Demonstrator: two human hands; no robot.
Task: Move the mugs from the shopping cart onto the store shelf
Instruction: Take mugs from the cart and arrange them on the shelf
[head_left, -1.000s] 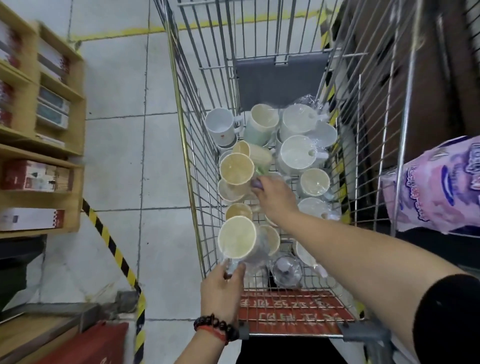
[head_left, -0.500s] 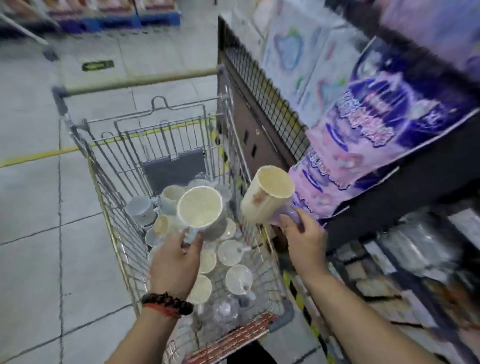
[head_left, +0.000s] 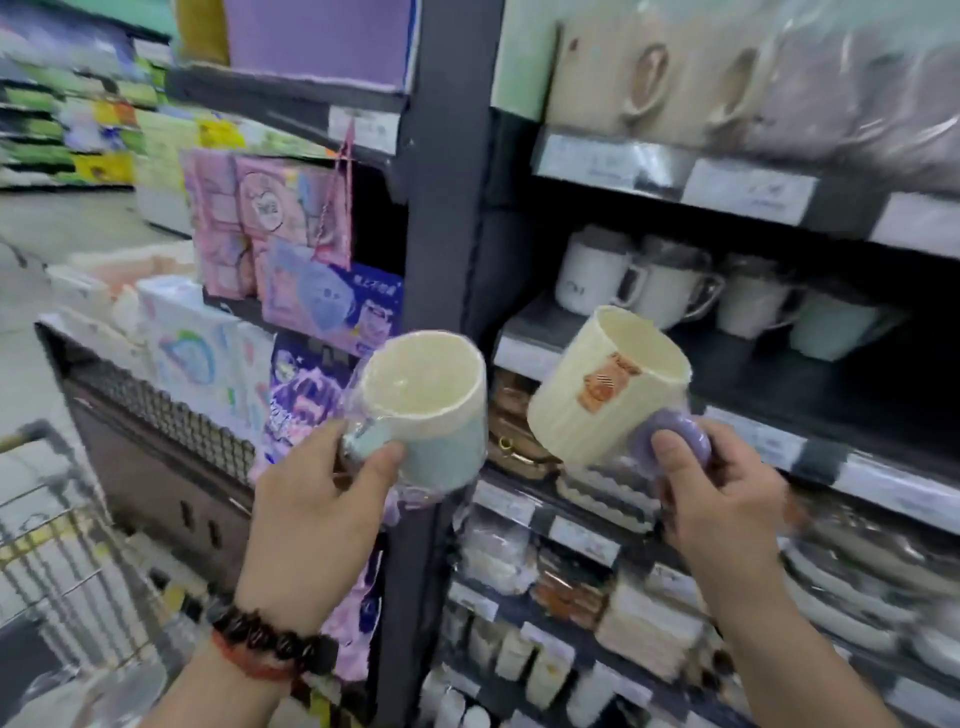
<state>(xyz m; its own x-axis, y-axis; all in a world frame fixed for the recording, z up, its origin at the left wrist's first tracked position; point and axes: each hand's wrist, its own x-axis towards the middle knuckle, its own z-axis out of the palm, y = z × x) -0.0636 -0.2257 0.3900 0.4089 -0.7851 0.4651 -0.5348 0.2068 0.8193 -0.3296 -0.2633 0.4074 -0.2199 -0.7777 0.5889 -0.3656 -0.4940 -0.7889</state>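
Mugs sit in both hands, held up in front of the store shelf; the left hand (head_left: 317, 499), with a dark bead bracelet (head_left: 270, 636) and a red band on its wrist, grips a pale blue mug with a cream inside and clear plastic wrap (head_left: 428, 415), its thumb and fingers curled round the handle side; the right hand (head_left: 722, 499) grips a cream ribbed mug with an orange sticker (head_left: 602, 392) by its round purple handle (head_left: 675, 439), thumb pressed on the handle; that mug tilts to the left, its open top turned up and away; the two mugs are near each other but not touching; low on the left is the silver wire shopping cart (head_left: 57, 545), blurred; between the two mugs a dark grey upright post (head_left: 447, 171) of the shelf rises; behind the cream mug is the dark store shelf (head_left: 545, 340), and on it, further back, stands a row of white and pale mugs (head_left: 670, 288) with handles, side by side; the shelf above holds tan wrapped goods (head_left: 675, 67), too blurred to name; left of the post hang pink and purple packets (head_left: 275, 239); far off on the left are more shelves, all blurred.
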